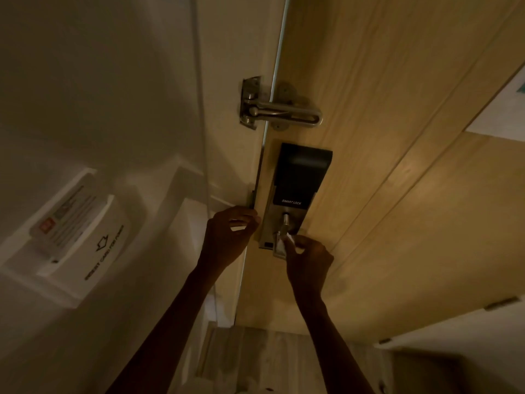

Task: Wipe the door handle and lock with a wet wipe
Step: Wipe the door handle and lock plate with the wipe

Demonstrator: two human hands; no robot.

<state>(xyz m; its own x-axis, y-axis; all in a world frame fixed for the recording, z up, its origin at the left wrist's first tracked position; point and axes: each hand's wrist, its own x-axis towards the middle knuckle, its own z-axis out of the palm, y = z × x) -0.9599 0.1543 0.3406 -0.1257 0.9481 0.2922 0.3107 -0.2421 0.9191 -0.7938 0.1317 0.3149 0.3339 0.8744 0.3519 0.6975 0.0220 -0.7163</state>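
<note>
Dim light, view from the head looking at a wooden door (383, 95). The smart lock (295, 189) sits near the door edge, black top part w/ text "SMART LOCK", metal plate below. The door handle (284, 227) comes out of this plate and points down.

The right hand (308, 258) has its grip closed on a white wet wipe (285, 243), pinched betw. thumb and fingers, and the wipe is pressed against the lower end of the handle. Only a small part of the wipe is visible, the rest is behind the fingers.

The left hand (228, 237) is at the door edge, just beside the lock plate. Its grip is half open, fingers curved, thumb apart; it holds nothing that I can see, and I cannot tell if the fingertips touch the edge.

Above the lock, a metal swing guard (281, 109) goes across the gap betw. door and frame. On the left wall, a white card holder (82, 237) w/ an arrow and printed text.
</note>
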